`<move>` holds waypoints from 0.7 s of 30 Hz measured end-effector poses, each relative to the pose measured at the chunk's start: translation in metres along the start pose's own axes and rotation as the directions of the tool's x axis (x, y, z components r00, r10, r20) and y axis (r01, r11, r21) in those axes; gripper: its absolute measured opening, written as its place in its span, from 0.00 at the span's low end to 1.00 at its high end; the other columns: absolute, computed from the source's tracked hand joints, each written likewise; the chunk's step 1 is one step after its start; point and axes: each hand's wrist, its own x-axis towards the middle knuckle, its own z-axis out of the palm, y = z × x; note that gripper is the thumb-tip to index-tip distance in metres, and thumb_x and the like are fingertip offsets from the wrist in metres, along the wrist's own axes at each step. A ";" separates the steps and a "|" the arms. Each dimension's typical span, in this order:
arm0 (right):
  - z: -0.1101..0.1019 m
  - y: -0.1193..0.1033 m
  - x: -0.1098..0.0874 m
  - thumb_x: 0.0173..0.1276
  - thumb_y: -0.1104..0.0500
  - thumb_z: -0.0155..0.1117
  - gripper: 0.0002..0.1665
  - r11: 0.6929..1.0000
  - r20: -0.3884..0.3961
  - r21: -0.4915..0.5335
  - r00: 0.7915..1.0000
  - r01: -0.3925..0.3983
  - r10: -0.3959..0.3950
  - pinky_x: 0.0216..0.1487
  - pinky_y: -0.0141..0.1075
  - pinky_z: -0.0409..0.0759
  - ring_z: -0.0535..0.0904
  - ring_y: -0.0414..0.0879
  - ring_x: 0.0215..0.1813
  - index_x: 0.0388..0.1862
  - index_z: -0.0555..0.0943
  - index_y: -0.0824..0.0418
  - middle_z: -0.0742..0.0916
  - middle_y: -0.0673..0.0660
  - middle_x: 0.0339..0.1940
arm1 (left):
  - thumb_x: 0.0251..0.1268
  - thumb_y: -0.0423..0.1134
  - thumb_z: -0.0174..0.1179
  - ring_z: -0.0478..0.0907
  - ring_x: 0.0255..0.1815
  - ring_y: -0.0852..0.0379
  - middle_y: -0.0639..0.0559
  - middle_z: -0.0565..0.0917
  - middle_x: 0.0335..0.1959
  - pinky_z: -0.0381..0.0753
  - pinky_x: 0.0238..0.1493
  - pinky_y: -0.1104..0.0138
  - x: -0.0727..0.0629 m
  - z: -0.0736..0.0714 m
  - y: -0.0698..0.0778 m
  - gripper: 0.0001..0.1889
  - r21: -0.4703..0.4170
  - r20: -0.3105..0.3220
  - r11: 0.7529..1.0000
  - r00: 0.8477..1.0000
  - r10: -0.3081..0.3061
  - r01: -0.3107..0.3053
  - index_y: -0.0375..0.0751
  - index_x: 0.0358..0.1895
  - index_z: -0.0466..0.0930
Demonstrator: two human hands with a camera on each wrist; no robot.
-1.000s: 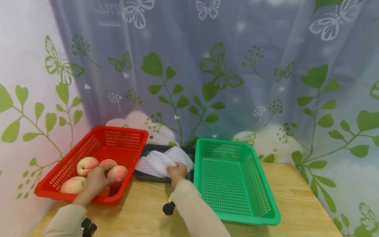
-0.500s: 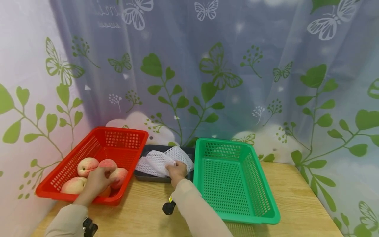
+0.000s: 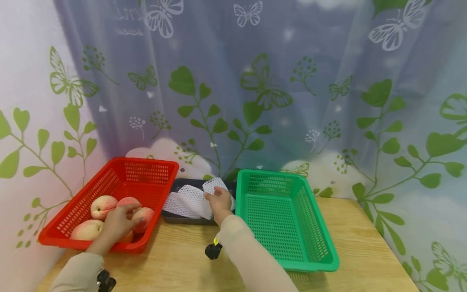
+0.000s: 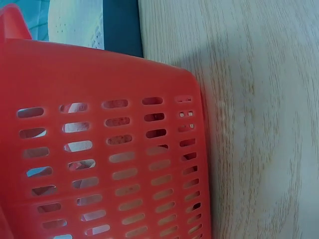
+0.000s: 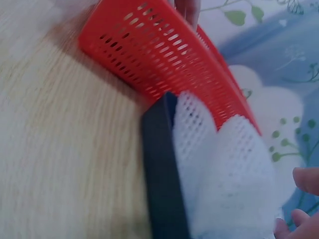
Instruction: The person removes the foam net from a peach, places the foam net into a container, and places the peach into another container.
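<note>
Several peaches lie in the red basket [image 3: 78, 182]. There, my left hand [image 3: 118, 223] holds the right-hand peach [image 3: 144, 217], thumb and fingers at its left side; its palm side is hidden. My right hand [image 3: 220, 202] is over the dark tray [image 3: 182, 220], thumb and fingers spread apart. White foam net sleeves [image 3: 189, 198] lie in that tray, overlapping. In the right wrist view, the fingertips [image 5: 306, 180] stand to the right of the foam nets [image 5: 234, 184], with nothing seen between them. The left wrist view shows the basket's side wall [image 4: 114, 149], not the hand.
A green basket [image 3: 330, 243] stands right of the tray, close beside it. Wooden tabletop [image 3: 175, 251] lies in front. A printed butterfly curtain [image 3: 310, 121] hangs behind and at the sides.
My right hand has let go of the foam net sleeve it pinched, its fingers now apart and slightly raised. The left hand stays at the peach. The head view has shifted a little.
</note>
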 end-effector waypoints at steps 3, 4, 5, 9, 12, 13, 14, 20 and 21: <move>-0.005 -0.010 -0.001 0.60 0.63 0.68 0.23 1.000 0.046 0.004 0.999 0.022 -0.022 0.58 0.46 0.76 0.75 0.59 0.59 0.54 0.78 0.70 0.81 0.66 0.55 | 0.53 0.41 0.71 0.80 0.41 0.38 0.32 0.83 0.44 0.80 0.44 0.45 0.000 -0.001 0.000 0.25 -0.003 0.002 1.000 1.000 0.005 -0.005 0.26 0.51 0.79; -0.007 -0.014 -0.001 0.61 0.62 0.67 0.22 1.000 0.064 0.009 0.998 0.028 -0.029 0.58 0.46 0.75 0.75 0.58 0.59 0.54 0.79 0.69 0.82 0.66 0.55 | 0.54 0.42 0.71 0.80 0.40 0.39 0.32 0.83 0.44 0.80 0.43 0.45 0.000 -0.001 0.000 0.26 -0.001 0.006 1.000 1.000 0.007 -0.007 0.26 0.51 0.79; -0.009 -0.017 -0.001 0.62 0.61 0.67 0.21 0.999 0.083 0.012 0.996 0.033 -0.033 0.59 0.46 0.75 0.75 0.58 0.59 0.53 0.79 0.69 0.82 0.65 0.55 | 0.54 0.42 0.70 0.79 0.38 0.40 0.33 0.83 0.43 0.81 0.41 0.47 0.001 -0.002 0.000 0.26 0.000 0.014 1.000 1.000 0.005 -0.005 0.26 0.51 0.79; -0.022 -0.030 -0.002 0.64 0.58 0.65 0.20 0.998 0.150 -0.016 0.988 0.052 -0.049 0.59 0.46 0.75 0.76 0.56 0.58 0.52 0.80 0.66 0.83 0.62 0.54 | 0.56 0.43 0.69 0.75 0.32 0.48 0.36 0.84 0.41 0.80 0.34 0.56 0.003 -0.006 0.004 0.26 0.008 0.036 1.000 0.999 0.011 -0.012 0.27 0.52 0.79; -0.036 -0.040 -0.001 0.66 0.56 0.64 0.20 0.998 0.223 -0.028 0.974 0.048 -0.040 0.61 0.47 0.73 0.75 0.55 0.59 0.54 0.80 0.63 0.83 0.59 0.55 | 0.56 0.43 0.69 0.72 0.28 0.52 0.35 0.84 0.41 0.76 0.28 0.62 0.003 -0.010 0.009 0.25 -0.006 0.046 1.000 0.999 0.026 -0.025 0.27 0.52 0.79; -0.043 -0.044 -0.001 0.67 0.55 0.63 0.20 0.999 0.252 -0.031 0.967 0.042 -0.033 0.63 0.48 0.71 0.75 0.54 0.60 0.56 0.79 0.62 0.82 0.58 0.56 | 0.57 0.43 0.69 0.73 0.29 0.51 0.35 0.83 0.42 0.77 0.29 0.61 0.003 -0.012 0.011 0.25 -0.014 0.046 0.999 0.998 0.031 -0.031 0.27 0.52 0.79; -0.049 -0.047 0.000 0.68 0.54 0.62 0.20 0.999 0.278 -0.030 0.960 0.045 -0.035 0.64 0.49 0.70 0.74 0.54 0.61 0.57 0.79 0.61 0.81 0.57 0.57 | 0.57 0.43 0.68 0.73 0.28 0.51 0.34 0.83 0.42 0.76 0.26 0.62 0.003 -0.014 0.013 0.25 -0.023 0.049 0.999 0.998 0.035 -0.034 0.26 0.52 0.78; -0.099 -0.066 0.005 0.72 0.52 0.58 0.22 0.990 0.396 -0.054 0.913 0.129 -0.097 0.69 0.51 0.64 0.69 0.53 0.67 0.62 0.76 0.57 0.77 0.56 0.63 | 0.58 0.46 0.68 0.65 0.20 0.56 0.36 0.81 0.32 0.61 0.17 0.70 0.006 -0.035 0.029 0.29 -0.004 0.076 0.999 0.996 0.037 -0.037 0.28 0.56 0.76; -0.108 -0.070 0.006 0.72 0.51 0.58 0.22 0.986 0.418 -0.069 0.902 0.150 -0.109 0.69 0.51 0.64 0.69 0.53 0.67 0.63 0.75 0.55 0.77 0.56 0.64 | 0.57 0.47 0.68 0.64 0.19 0.57 0.35 0.81 0.33 0.61 0.17 0.70 0.006 -0.039 0.032 0.29 0.007 0.077 0.999 0.996 0.040 -0.041 0.28 0.56 0.76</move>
